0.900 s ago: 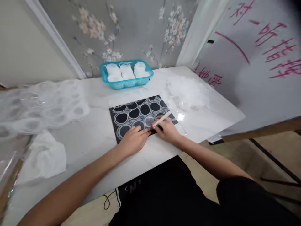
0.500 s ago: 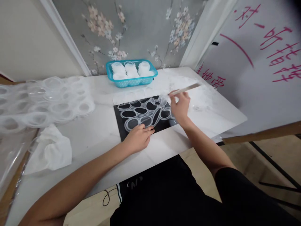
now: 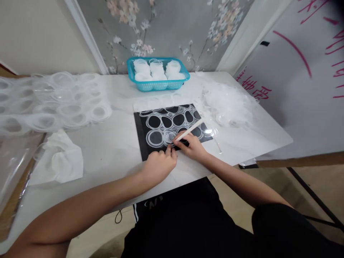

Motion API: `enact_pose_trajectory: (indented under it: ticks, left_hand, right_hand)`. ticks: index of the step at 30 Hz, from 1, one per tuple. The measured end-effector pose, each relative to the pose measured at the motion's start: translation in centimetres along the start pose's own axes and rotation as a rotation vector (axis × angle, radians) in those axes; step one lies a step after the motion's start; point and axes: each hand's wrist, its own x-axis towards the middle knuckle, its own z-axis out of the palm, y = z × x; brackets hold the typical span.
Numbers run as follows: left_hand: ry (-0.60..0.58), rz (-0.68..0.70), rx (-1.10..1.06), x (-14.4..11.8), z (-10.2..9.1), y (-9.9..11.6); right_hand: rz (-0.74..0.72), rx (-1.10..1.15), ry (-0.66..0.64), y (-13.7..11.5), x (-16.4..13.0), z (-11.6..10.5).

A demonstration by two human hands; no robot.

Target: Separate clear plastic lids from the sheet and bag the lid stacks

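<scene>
The left hand (image 3: 158, 165) lies flat, pinning the plastic sheet (image 3: 172, 123) steady while the right hand (image 3: 191, 147) grips the pale stick (image 3: 189, 129), tip down.

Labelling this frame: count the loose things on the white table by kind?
Teal plastic basket holding white cups: 1
Black rectangular mat: 1
Clear plastic sheets with round cut-outs, at and: 2
Heap of clear plastic scraps: 1
Crumpled white cloth: 1
Pale stick tool in right hand: 1
Total: 7

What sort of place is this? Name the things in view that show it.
Probably a makeshift home workstation for piecework: a white table against floral wallpaper, stacked clear plastic sheets, and a turquoise basket holding finished pieces.
</scene>
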Motion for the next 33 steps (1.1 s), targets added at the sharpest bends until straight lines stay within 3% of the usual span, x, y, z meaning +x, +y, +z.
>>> enact_pose_trajectory:
  ticks: [10,16,20,22,26,29,33]
  left_hand:
    - [-0.086,-0.020,-0.073,0.0,-0.5,0.0]
    - [-0.176,-0.112,-0.251,1.1,-1.5,-0.9]
    - [-0.216,-0.152,-0.311,1.5,-1.9,-1.6]
    - [-0.218,-0.155,-0.312,1.5,-1.8,-1.8]
    - [-0.210,-0.126,-0.304,1.2,-1.6,-1.5]
    - [-0.191,-0.073,-0.271,0.8,-1.7,-1.2]
    - [-0.183,-0.048,-0.258,0.8,-2.8,-2.6]
  right_hand:
    - [-0.034,-0.074,-0.003,0.2,0.1,0.0]
    - [-0.282,-0.364,-0.029,-0.5,-0.5,0.2]
    - [-0.406,-0.529,-0.062,-0.5,1.3,-0.6]
    - [-0.310,-0.564,0.068,-0.2,3.5,-1.7]
    - [-0.050,-0.462,0.452,0.4,7.4,-4.4]
    - [-0.055,-0.372,0.460,0.6,7.5,-4.9]
    - [-0.033,-0.346,0.493,2.0,4.8,-5.2]
